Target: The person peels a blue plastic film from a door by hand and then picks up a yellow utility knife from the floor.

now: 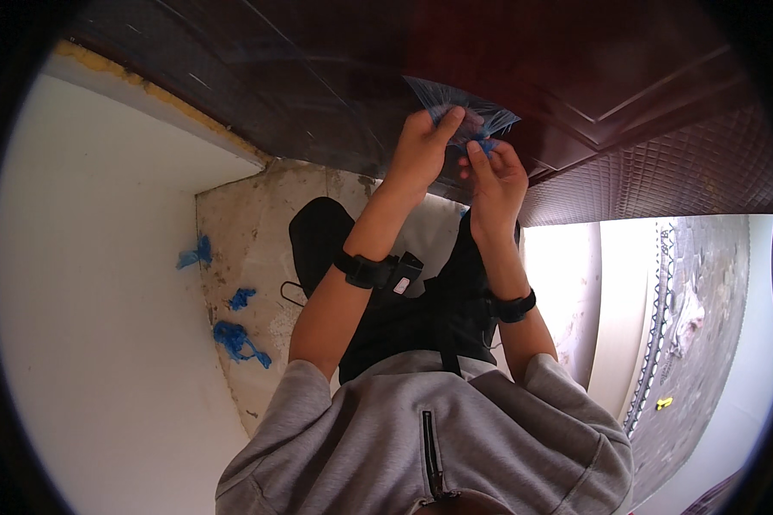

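A sheet of thin blue plastic film (452, 96) is stretched taut and wrinkled against a dark reddish-brown panelled door (361, 71). My left hand (428, 145) grips the film, its thumb pressed on top and its fingers behind the sheet. Just to the right, my right hand (499, 170) pinches a bunched, crumpled part of the same film between thumb and fingers. Creases fan out from the two grips towards the film's upper edge. Whether that edge still sticks to the door cannot be told.
Crumpled blue film scraps (235, 341) lie on the stained floor (245, 212) beside a white wall (103, 257). Yellow foam (161, 93) lines the wall's edge by the door. Beyond an opening at right, a yellow object (663, 404) and a pale cloth (688, 318) lie on grey ground.
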A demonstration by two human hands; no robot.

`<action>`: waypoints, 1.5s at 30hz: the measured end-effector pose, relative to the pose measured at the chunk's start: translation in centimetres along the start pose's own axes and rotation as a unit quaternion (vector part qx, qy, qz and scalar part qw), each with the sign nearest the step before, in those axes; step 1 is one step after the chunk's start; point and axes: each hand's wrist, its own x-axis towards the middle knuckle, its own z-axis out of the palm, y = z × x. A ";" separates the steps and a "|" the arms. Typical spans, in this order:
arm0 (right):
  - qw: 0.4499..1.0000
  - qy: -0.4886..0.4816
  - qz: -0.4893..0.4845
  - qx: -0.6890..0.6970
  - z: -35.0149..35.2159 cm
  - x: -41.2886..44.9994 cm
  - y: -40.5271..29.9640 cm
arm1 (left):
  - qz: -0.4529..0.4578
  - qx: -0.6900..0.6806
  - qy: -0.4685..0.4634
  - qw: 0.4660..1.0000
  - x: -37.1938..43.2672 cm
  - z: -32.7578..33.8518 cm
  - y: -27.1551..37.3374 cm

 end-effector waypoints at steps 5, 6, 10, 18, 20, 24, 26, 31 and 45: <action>0.962 0.056 -0.211 -0.163 0.8 -0.5 -0.4 | 0.057 0.004 0.012 0.998 0.3 0.3 -0.3; 0.941 0.060 -0.254 -0.215 1.1 -0.7 -1.0 | 0.056 -0.006 0.001 0.998 0.3 0.4 -0.4; 0.946 0.081 -0.255 -0.182 2.7 -0.7 -2.9 | 0.052 0.000 0.006 0.999 0.0 0.7 0.0; 0.742 -0.016 -0.473 -0.474 2.5 2.5 -2.9 | -0.005 -0.137 0.033 0.990 -0.3 1.4 -0.4; 0.736 -0.022 -0.469 -0.488 2.4 2.5 -3.2 | -0.008 -0.177 0.042 0.983 -0.4 1.7 -0.1; 0.738 -0.037 -0.463 -0.489 2.4 2.3 -3.2 | -0.038 -0.200 0.060 0.977 -0.5 1.8 0.2; 0.749 -0.037 -0.457 -0.479 2.1 2.2 -3.0 | -0.029 -0.209 0.047 0.976 -0.4 1.6 -0.1; 0.751 -0.042 -0.453 -0.479 1.7 3.0 -2.1 | -0.016 -0.186 -0.034 0.982 -1.2 0.6 -0.2; 0.791 -0.067 -0.370 -0.483 1.7 3.9 -3.9 | 0.163 0.110 0.094 0.976 3.1 0.4 -1.4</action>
